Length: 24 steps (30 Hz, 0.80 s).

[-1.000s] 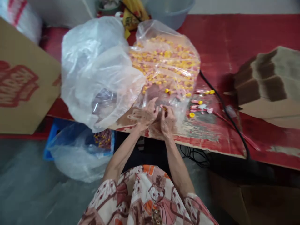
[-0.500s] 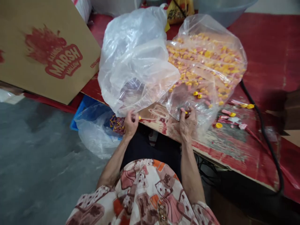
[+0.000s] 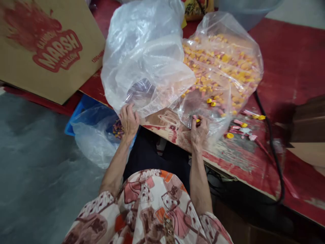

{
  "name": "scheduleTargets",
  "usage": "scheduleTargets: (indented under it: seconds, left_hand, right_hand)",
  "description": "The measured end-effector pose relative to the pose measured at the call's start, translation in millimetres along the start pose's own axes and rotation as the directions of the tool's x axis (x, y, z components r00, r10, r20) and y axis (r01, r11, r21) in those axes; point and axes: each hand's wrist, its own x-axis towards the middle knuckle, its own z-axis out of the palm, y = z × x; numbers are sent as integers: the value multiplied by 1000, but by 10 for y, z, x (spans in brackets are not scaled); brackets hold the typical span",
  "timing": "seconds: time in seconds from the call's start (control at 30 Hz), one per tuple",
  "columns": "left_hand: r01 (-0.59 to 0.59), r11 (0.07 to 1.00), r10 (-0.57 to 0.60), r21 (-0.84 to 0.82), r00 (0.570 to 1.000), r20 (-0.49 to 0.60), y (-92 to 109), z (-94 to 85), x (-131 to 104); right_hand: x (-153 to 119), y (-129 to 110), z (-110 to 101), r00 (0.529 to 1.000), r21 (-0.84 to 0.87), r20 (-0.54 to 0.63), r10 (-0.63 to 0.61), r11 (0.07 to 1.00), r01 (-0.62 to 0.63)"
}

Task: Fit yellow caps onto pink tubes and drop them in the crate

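Note:
My left hand (image 3: 130, 122) is at the lower edge of a large clear plastic bag (image 3: 144, 47), fingers apart and nothing visible in them. Through that bag's front, a see-through purplish patch shows. My right hand (image 3: 199, 133) pinches a small pink piece with a yellow cap (image 3: 197, 120) over the front of a second clear bag (image 3: 203, 101). Inside this second bag lie many yellow-capped pink pieces (image 3: 223, 74). Below my left hand, a blue crate (image 3: 73, 118) lined with clear plastic holds small purple-and-yellow pieces (image 3: 118, 129).
A cardboard box (image 3: 58, 23) stands at the left on the red worktable (image 3: 284, 61). Loose pink pieces (image 3: 236, 127) and a yellow cap (image 3: 230, 136) lie right of the bags. A black cable (image 3: 271, 145) curves past them. A bluish basin (image 3: 246, 13) stands behind.
My left hand has opened and moved up to the bag's edge; the yellow-tipped piece in it no longer shows. My right hand keeps its pinch. The whole view has shifted slightly.

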Motion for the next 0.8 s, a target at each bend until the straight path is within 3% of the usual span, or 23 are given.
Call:
scheduleTargets:
  seconds: [0.13, 0.27, 0.37, 0.43, 0.53, 0.6, 0.67, 0.8]
  left_hand:
    - [70, 997, -71, 26, 996, 48, 192, 335, 498]
    - [19, 994, -23, -107, 999, -32, 108, 472, 696]
    - [25, 969, -46, -246, 996, -79, 69, 427, 633]
    - [14, 939, -52, -344, 994, -100, 153, 382, 511]
    - [-103, 883, 71, -458, 994, -86, 489, 374, 274]
    - [-170, 834, 204, -524, 979, 8, 812, 430, 136]
    - [-155, 777, 319, -610, 932, 170, 1139, 521, 46]
    - [-18, 695, 484, -719, 752, 448, 1563, 697, 9]
  right_hand:
    - [-1, -29, 16, 999, -9, -8, -38, 999, 38]
    - [-30, -34, 49, 997, 63, -67, -43, 997, 47]
    - [-44, -27, 64, 991, 77, -134, -1, 997, 12]
    - [-42, -27, 63, 994, 72, -108, 4, 997, 4]
    - [-28, -53, 29, 1000, 127, -20, 3, 992, -1]
    - [-21, -85, -11, 999, 217, 22, 45, 975, -49]
    - [-17, -117, -51, 991, 310, 93, 99, 943, -124]
    - [-7, -123, -85, 974, 452, 200, 111, 871, -192]
